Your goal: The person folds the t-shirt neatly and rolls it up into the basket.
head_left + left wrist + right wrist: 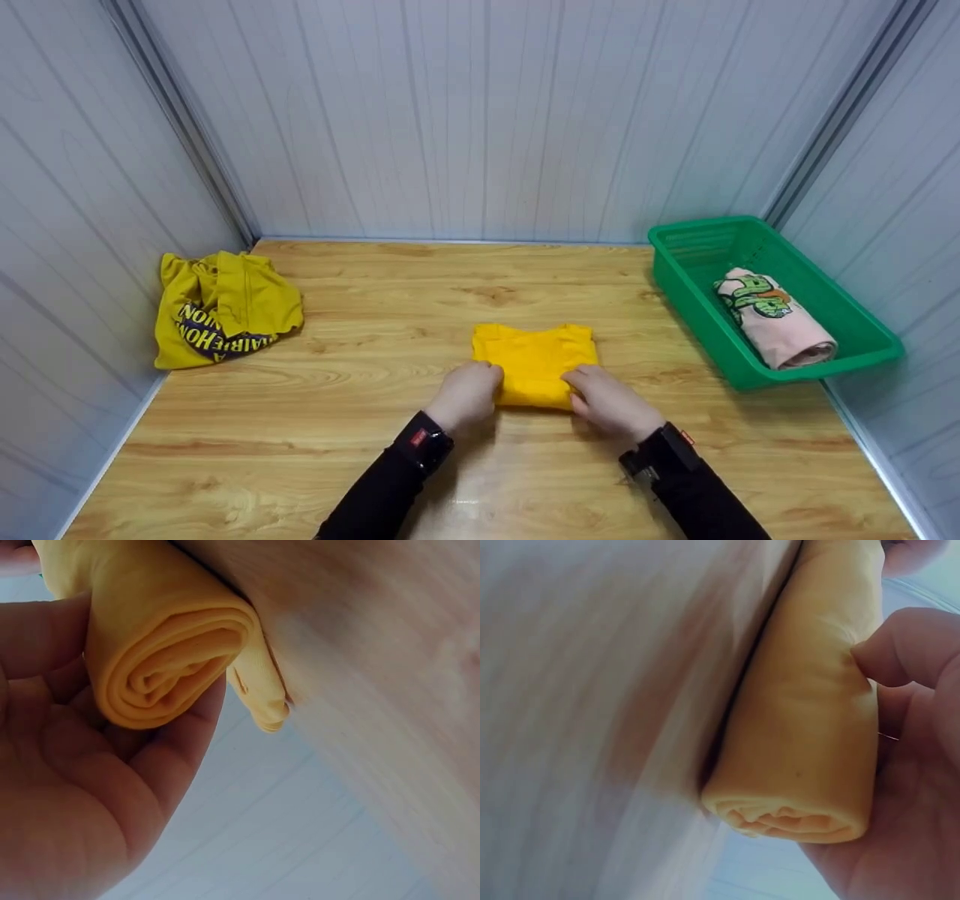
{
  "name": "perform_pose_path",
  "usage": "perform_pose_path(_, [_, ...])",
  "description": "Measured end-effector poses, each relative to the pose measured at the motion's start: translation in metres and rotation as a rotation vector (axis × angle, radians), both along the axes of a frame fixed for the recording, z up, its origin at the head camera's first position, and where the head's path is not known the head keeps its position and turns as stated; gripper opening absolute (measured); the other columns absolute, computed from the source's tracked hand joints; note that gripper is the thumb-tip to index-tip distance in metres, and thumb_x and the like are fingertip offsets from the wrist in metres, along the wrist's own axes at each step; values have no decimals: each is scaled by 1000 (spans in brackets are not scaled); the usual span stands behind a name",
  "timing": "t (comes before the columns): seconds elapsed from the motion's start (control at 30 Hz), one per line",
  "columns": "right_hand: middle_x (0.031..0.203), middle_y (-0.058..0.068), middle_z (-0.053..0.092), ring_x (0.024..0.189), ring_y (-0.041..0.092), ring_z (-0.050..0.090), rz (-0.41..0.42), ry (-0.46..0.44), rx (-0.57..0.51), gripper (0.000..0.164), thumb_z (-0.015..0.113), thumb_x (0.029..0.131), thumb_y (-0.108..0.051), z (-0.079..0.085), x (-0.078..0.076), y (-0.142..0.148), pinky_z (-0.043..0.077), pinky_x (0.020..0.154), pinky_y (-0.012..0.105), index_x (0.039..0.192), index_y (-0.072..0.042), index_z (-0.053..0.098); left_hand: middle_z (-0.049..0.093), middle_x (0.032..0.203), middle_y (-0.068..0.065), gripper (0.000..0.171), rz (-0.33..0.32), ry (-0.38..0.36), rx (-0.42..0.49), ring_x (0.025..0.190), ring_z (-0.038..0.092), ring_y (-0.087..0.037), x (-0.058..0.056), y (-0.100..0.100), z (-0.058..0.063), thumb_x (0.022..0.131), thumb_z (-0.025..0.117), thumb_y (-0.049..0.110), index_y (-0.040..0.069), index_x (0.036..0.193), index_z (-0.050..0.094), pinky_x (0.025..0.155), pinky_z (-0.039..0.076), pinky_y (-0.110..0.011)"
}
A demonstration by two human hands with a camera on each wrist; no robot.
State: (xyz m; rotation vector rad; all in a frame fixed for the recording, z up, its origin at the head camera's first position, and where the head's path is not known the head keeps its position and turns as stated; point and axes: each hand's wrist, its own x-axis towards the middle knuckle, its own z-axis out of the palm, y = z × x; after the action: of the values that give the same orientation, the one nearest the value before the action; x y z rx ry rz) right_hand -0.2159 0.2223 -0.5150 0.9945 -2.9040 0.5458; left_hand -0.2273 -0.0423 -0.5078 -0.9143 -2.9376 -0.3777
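In the head view a yellow shirt [536,352] lies on the wooden table, its near edge rolled into a thick tube and its far part still flat. My left hand [469,390] grips the left end of the roll. In the left wrist view the spiral layers of the roll [176,667] show, with thumb and fingers around it. At the right end, my right hand [611,397] holds the same roll. Its thumb presses into the yellow cloth [802,705] in the right wrist view, while the other fingers are partly hidden behind the roll.
A green plastic basket [697,322] stands at the right, holding a rolled pink garment [787,330] with a green print. By the left wall lies a crumpled mustard-yellow garment [255,292] with dark lettering. Pale panel walls [450,120] enclose the table [360,300] at the back and sides.
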Motion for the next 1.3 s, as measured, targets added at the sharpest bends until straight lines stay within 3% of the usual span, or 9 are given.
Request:
perform_pose_path(0.2, [113, 17, 62, 105, 32, 58, -19, -39, -13, 30, 54, 97, -11, -1, -3, -1, 47, 92, 48, 122, 3, 63, 60, 81, -6, 13, 28, -46, -17, 78, 61, -26, -4, 2, 1, 76, 67, 2, 10, 82, 59, 67, 52, -42])
perform_pose_path(0.53, [116, 19, 61, 108, 34, 58, -33, -14, 4, 31, 56, 97, -10, -3, -3, -2, 47, 93, 49, 124, 4, 62, 59, 80, -5, 13, 63, -111, -6, 76, 60, -24, -6, 5, 5, 76, 67, 1, 11, 80, 59, 63, 51, -41])
perform_pose_path(0.87, [109, 16, 62, 100, 31, 60, -32, 183, 3, 30, 62, 94, -10, 1, 6, 0, 50, 87, 45, 121, 2, 63, 59, 81, -6, 13, 66, -94, -21, 76, 60, -25, -6, 5, 6, 75, 67, 3, 12, 79, 58, 61, 51, -41])
perform_pose_path(1.1, [105, 12, 62, 96, 29, 60, -8, 355, 15, 33, 72, 86, -10, 10, 11, 0, 51, 83, 43, 116, 0, 66, 59, 79, -6, 12, 60, -99, -3, 74, 60, -25, -9, 4, 5, 78, 66, 3, 11, 78, 58, 61, 50, -40])
perform_pose_path(1.3, [100, 11, 62, 91, 28, 58, 17, 432, 34, 35, 79, 79, -11, 7, 12, -4, 50, 79, 41, 111, -2, 67, 60, 79, -7, 10, 47, -115, 12, 75, 61, -26, -10, 3, 4, 80, 65, 3, 10, 79, 58, 62, 51, -41])
